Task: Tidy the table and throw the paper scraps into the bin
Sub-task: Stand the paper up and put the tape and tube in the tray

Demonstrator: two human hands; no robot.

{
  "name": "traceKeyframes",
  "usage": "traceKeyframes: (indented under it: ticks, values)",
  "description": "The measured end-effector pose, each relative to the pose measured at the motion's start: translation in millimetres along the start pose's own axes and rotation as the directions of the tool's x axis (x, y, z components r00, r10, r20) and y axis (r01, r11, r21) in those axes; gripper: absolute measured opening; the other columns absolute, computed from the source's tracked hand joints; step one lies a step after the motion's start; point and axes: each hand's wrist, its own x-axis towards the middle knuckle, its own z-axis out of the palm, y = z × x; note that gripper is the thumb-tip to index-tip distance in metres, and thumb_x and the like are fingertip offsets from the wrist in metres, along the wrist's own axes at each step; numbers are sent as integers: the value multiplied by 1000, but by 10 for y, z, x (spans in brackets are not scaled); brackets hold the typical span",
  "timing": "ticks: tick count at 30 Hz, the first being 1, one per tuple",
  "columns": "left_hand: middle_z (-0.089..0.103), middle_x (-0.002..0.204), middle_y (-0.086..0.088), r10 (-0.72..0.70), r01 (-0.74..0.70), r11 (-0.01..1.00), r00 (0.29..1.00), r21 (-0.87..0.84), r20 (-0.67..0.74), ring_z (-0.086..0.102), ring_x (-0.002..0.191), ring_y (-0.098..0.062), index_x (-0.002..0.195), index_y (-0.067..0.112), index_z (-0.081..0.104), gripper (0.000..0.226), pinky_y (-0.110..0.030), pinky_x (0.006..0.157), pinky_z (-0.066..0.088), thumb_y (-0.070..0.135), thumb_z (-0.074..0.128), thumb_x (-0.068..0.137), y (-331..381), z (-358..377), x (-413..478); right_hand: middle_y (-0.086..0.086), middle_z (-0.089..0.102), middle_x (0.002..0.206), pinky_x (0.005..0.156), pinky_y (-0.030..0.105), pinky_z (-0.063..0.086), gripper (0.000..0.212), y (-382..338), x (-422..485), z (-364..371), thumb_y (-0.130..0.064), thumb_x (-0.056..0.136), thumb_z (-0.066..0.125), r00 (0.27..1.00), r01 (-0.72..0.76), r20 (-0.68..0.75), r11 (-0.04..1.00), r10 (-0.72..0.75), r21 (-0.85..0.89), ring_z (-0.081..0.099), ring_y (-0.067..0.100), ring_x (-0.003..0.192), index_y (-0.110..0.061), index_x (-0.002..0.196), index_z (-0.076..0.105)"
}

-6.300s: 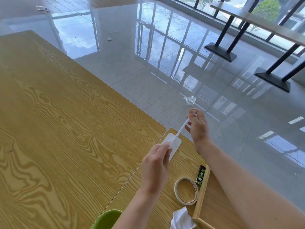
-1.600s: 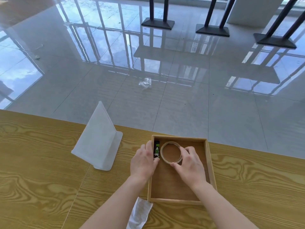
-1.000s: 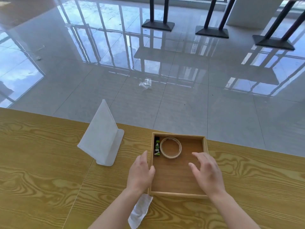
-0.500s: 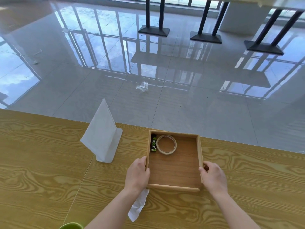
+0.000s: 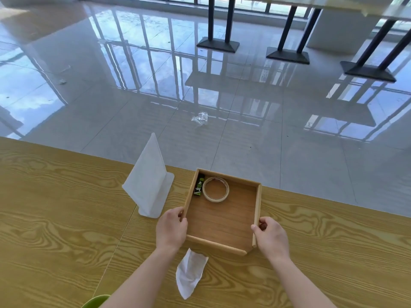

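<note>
While you gripped the wooden tray by its 2 side walls, your left hand was curled over the left wall near the front corner and your right hand was pinched round the right wall near its front end, thumb inside. The tray sat skewed on the table, its front right corner swung toward you.

Writing: the small black-and-green tube in the tray's far left corner carried a printed label, too small to read. No other legible text was noted. The tape roll lay flat just beside the tube, on its right.

The paper scrap, white and creased, lay on the table just in front of the tray, between your 2 forearms, touched by neither hand. The white stand stood upright left of the tray. A green rim showed at the bottom edge. A crumpled clear wrapper lay on the floor beyond the table.

Versus 0.5 s before: the tray had rotated from square to skewed, and the scrap, then partly under your left wrist, was fully exposed. Tube, roll and stand kept their places.
</note>
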Motion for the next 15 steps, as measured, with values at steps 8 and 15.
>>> traceKeyframes:
  ticks: [8, 15]
  values:
    - [66, 66, 3, -57, 56, 998, 996, -13, -66, 61, 58, -18, 90, 20, 71, 23, -35, 56, 53, 3, 56, 85, -232, -158, 55, 2, 69, 107, 79, 30, 47, 33, -223, -34, 248, -26, 90, 67, 998, 54, 21, 998, -54, 21, 61, 20, 97, -11, 119, 64]
    - [64, 62, 5, -60, 61, 998, 994, 12, -88, 59, 55, -14, 81, 24, 67, 30, -29, 48, 43, -3, 54, 81, -387, -261, 65, 1, 69, 104, 81, 32, 50, 33, -313, -79, 352, -27, 89, 69, 996, 79, 35, 996, -80, 31, 61, 19, 95, -11, 118, 65]
